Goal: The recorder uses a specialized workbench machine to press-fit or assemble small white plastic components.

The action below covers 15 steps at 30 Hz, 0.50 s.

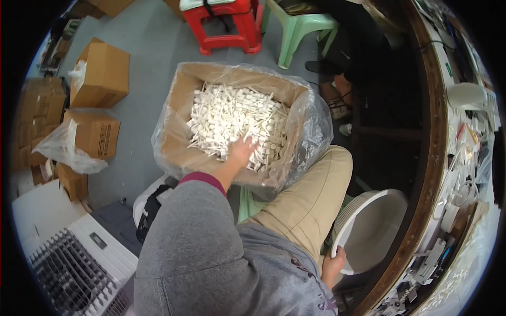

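A cardboard box point(179, 105) lined with clear plastic stands in front of me, heaped with small white pieces with thin stems point(232, 113). My left hand point(243, 151) reaches over the box's near side and touches the heap, its fingers apart and their tips partly among the pieces. No piece is plainly held in it. Low on the right, my right hand point(333, 263) grips the rim of a whitish ribbed basket point(369, 231), which is tilted beside my leg. The basket's visible inside shows a bare pale wall.
Beyond the box are a red stool point(226, 42) and a green stool point(295, 31). Cardboard boxes point(100, 73) line the left, above a white slatted appliance point(79, 263). A cluttered workbench point(432, 131) runs along the right, and a person's dark-clothed legs point(358, 42) show near it.
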Motion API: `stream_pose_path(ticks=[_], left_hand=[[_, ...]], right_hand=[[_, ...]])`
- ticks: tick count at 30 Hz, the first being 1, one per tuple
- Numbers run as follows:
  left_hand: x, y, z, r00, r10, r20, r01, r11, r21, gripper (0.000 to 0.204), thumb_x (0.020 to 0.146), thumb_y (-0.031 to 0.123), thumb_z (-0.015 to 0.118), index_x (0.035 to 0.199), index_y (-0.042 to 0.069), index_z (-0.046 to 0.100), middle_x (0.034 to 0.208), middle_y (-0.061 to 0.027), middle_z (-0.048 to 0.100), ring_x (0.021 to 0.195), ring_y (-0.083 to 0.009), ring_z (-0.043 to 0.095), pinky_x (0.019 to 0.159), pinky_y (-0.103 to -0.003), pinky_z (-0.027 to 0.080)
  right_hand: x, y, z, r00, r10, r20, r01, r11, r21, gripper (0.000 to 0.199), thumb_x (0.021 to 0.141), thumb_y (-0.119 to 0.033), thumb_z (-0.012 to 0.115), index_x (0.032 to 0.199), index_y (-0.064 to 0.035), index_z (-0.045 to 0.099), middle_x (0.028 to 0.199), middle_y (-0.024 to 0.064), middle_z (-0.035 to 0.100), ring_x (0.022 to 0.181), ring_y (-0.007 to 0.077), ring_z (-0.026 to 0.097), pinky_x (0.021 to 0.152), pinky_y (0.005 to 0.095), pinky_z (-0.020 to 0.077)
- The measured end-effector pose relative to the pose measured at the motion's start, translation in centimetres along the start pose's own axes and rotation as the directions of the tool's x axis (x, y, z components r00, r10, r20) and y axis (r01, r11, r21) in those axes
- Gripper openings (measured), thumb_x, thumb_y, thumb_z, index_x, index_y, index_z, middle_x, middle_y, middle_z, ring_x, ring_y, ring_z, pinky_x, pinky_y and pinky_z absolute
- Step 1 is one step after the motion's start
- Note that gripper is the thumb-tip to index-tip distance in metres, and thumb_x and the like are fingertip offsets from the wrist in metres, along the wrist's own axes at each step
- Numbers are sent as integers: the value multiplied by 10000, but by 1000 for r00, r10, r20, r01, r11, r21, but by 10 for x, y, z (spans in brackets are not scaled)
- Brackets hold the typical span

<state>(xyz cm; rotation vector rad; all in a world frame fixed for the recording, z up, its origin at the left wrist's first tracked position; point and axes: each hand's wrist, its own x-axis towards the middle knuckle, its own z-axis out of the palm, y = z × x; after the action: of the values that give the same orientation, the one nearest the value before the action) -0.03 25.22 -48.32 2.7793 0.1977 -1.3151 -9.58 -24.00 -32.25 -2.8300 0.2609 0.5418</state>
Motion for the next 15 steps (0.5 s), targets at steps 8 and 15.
stream_pose_path(ticks=[8,15], left_hand=[[-21,-122,-58,771,-449,-452,125,802,-584,984,696,558,794,1501,213,346,1537,-348,110,1392,-523,249,1131,-522,309],[-177,-215,-101,810,-540,-230,-53,323,-945,1038,717,580,792,1502,81,332,1480,-248,370,1372,-356,389,1097,-473,375]], right_hand=[[-3,27,11,997,-75,5,75,997,-5,349,814,-193,709,1078,24,638,1029,225,644,962,428,590,829,486,467],[6,34,5,986,-154,64,150,987,58,431,830,-259,725,1127,40,635,1075,259,647,1013,439,595,875,475,467]])
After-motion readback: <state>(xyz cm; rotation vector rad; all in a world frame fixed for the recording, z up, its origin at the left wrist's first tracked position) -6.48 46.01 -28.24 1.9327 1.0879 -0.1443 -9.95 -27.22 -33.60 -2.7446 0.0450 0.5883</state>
